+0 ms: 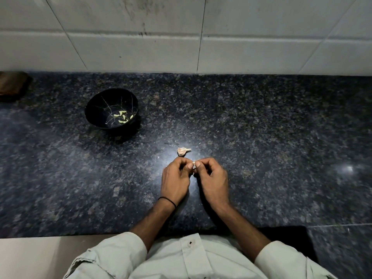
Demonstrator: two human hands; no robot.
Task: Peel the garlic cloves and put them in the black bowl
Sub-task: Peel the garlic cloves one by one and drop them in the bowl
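**Both hands pinch one clove**

Left hand (174, 181) and right hand (213, 179) pinch a garlic clove (194, 163) between curled fingertips, above the counter (261, 137). It might slip from that small grip. The black bowl (94, 109), holding peeled cloves (121, 117), sits well apart.

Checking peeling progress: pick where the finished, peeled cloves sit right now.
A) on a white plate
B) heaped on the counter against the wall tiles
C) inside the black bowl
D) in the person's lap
C: pale peeled cloves lie inside the black bowl, while the left hand and right hand pinch one more garlic clove between them.
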